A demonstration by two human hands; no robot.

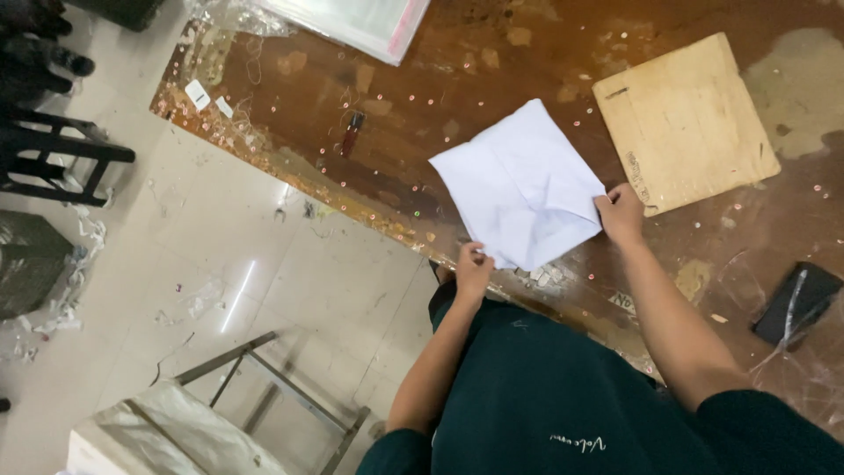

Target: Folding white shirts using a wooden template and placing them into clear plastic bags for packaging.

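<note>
The left hand (473, 268) pinches the near corner of a white sheet (520, 186), and the right hand (621, 214) grips its right corner. The sheet lies creased on a worn brown table (492, 70), close to the table's near edge, which runs diagonally from far left to near right. Left of that edge is open pale floor (176, 255). Right of the sheet, not quite touching, sits a tan board (686, 123), with bare tabletop beyond it. A dark flat object (796, 303) under clear film at near right is hard to identify. A small red pen-like thing (352, 132) lies far left. Tiny specks dot the table.
</note>
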